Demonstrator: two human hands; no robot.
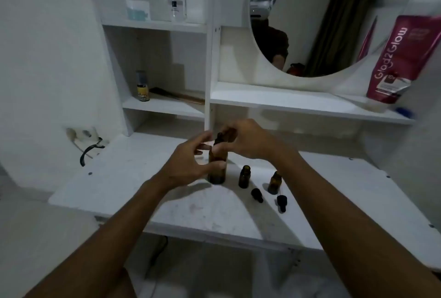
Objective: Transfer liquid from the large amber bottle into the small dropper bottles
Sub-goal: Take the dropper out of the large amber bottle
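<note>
Vanity desk [214, 221]: white and scuffed, with shelves and a round mirror behind; every task item stands on its top, towards the back middle.
Pink pouch [393, 58]: leans on the right shelf, well apart from the work.
Left hand [188, 166]: curled around the side of the large amber bottle [217, 168], thumb pressed across its front and fingers spread behind the neck, steadying it upright on the desk.
Right hand [245, 140]: arched over the bottle's top, fingertips pinched on the dark dropper cap [219, 135] at the neck.
Small dropper bottles: two, both uncapped and upright, just right of the large one; the nearer [245, 176] stands beside it, the farther [275, 181] sits a little more to the right.
Loose dropper caps: two black ones lying on their sides in front of the small bottles, one [257, 195] left, one [281, 203] right.
Step in hand: probably working the large bottle's dropper, either unscrewing it or lifting it out loaded.
Doing it well: keep the left grip firm and low so the bottle cannot tip, lift the pipette straight up clear of the neck, then carry it across to the nearer small bottle without squeezing early.
Hard to make out: the pipette tube is hidden by fingers and dark glass; liquid levels cannot be read in any bottle; whether the cap is threaded on or already free, I cannot tell.
</note>
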